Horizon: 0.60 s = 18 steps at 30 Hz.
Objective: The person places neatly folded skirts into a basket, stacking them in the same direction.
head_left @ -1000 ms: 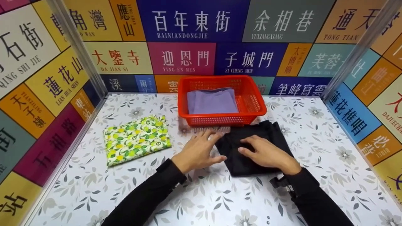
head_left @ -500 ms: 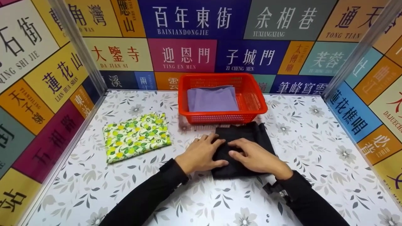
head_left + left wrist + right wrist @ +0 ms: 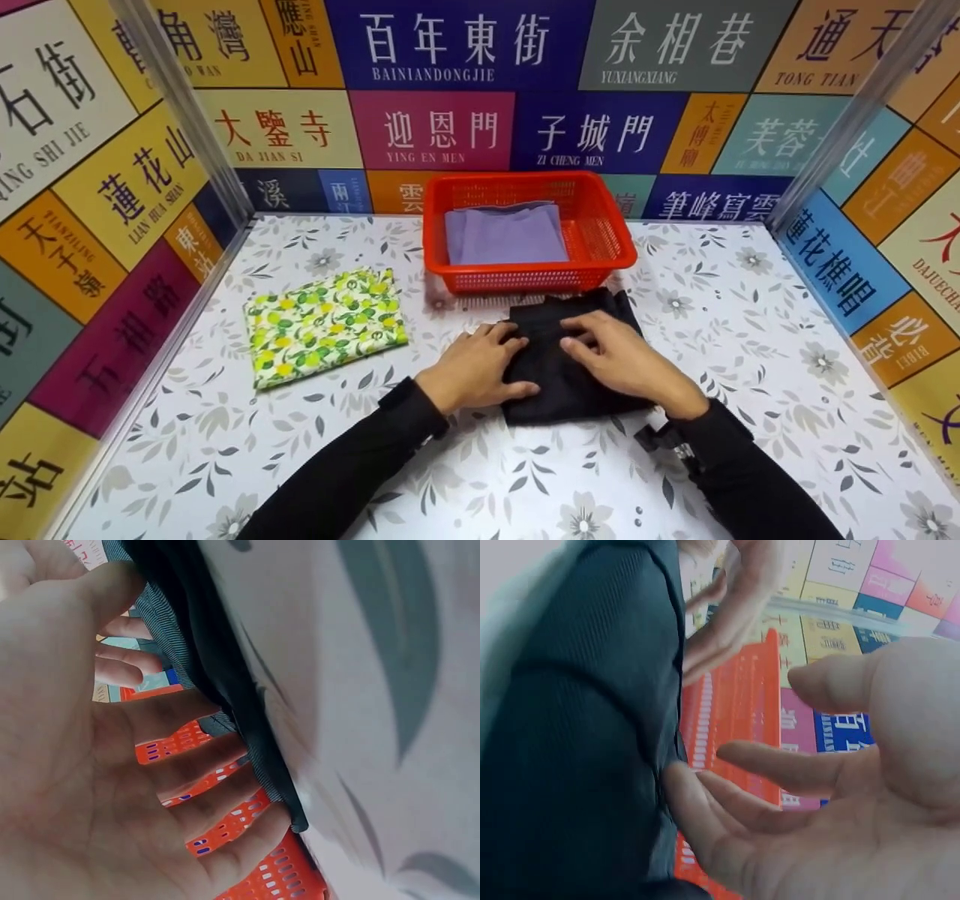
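Note:
A folded black cloth [image 3: 551,382] lies on the table in front of me, its surface creased and its far right edge uneven. Along its left edge, my left hand [image 3: 476,367] touches it with spread fingertips; the left wrist view shows these fingers [image 3: 202,769] against the layered edge. Over the right part of the cloth is my right hand [image 3: 634,364], fingers loosely bent. In the right wrist view, a fingertip of that hand [image 3: 810,840] touches the dark ribbed fabric [image 3: 570,765], while thumb and index finger stand apart from it.
Just behind the black cloth stands a red perforated basket [image 3: 611,259] with a folded purple cloth [image 3: 506,236] inside. A folded lemon-print cloth [image 3: 326,326] lies to the left. Panels with printed lettering [image 3: 435,131] enclose the flower-patterned table [image 3: 750,337] at the back and sides.
The black cloth has shifted left, up against my left hand. My right hand moved left along with it, then slightly back to the right. The basket and lemon-print cloth stay put.

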{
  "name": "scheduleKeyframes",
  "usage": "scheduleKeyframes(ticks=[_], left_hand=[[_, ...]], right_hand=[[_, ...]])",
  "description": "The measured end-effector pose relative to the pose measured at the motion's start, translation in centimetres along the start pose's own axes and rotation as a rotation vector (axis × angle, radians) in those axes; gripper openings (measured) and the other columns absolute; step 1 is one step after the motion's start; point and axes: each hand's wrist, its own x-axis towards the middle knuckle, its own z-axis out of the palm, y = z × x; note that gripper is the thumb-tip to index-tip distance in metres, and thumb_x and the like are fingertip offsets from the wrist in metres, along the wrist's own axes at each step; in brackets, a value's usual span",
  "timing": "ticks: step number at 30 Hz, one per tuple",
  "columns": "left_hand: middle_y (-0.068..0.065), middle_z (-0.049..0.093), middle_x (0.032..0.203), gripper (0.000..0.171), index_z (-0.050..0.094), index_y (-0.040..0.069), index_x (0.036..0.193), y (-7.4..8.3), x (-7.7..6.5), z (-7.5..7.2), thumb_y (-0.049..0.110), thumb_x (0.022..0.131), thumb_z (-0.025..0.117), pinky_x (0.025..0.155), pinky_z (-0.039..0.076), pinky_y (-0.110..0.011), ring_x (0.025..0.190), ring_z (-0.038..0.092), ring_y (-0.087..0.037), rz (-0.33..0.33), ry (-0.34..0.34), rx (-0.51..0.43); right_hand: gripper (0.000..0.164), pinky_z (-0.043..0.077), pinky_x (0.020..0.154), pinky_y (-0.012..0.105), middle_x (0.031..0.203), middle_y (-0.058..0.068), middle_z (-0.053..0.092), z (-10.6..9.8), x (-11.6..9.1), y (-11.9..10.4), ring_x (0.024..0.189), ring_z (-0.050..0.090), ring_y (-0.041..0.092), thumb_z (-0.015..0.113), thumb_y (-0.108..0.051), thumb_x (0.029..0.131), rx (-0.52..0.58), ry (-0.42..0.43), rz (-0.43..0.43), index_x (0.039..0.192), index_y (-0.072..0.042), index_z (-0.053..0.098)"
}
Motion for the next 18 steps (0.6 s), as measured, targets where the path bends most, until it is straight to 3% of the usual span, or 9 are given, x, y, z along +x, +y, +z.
scheduleKeyframes(ticks=[6,11,15,18], left_hand=[[-0.014,0.049,0.184,0.09,0.06,0.017,0.172,-0.2,0.0,0.0,0.08,0.108,0.064,0.127,0.056,-0.063,0.166,0.053,-0.039,0.009,0.005,-0.011],[-0.014,0.051,0.182,0.09,0.061,0.016,0.171,-0.4,-0.1,0.0,0.08,0.107,0.065,0.126,0.057,-0.063,0.163,0.055,-0.04,0.011,0.005,-0.009],[-0.014,0.05,0.183,0.091,0.061,0.016,0.171,-0.5,-0.2,-0.3,0.08,0.107,0.066,0.127,0.056,-0.063,0.164,0.054,-0.041,0.004,-0.01,-0.016],[-0.015,0.05,0.183,0.091,0.061,0.015,0.171,-0.7,-0.4,-0.5,0.08,0.107,0.066,0.128,0.056,-0.062,0.165,0.053,-0.041,-0.005,-0.024,-0.017]], right_hand=[[0.05,0.066,0.107,0.065,0.145,0.036,0.066,-1.8,0.3,1.3,0.122,0.078,0.046,0.073,-0.021,0.115,-0.029,0.11,0.086,0.156,0.006,0.067],[0.058,0.056,0.114,0.075,0.147,0.044,0.059,-3.2,0.4,3.0,0.13,0.068,0.057,0.073,-0.027,0.115,-0.096,0.158,0.178,0.16,0.008,0.061],[0.066,0.05,0.12,0.078,0.146,0.049,0.062,-3.8,0.2,4.3,0.137,0.063,0.064,0.07,-0.032,0.117,-0.145,0.11,0.244,0.16,0.016,0.055],[0.065,0.057,0.113,0.071,0.137,0.044,0.072,-3.9,0.1,4.8,0.127,0.071,0.058,0.068,-0.036,0.117,-0.15,0.028,0.278,0.154,0.018,0.058]])
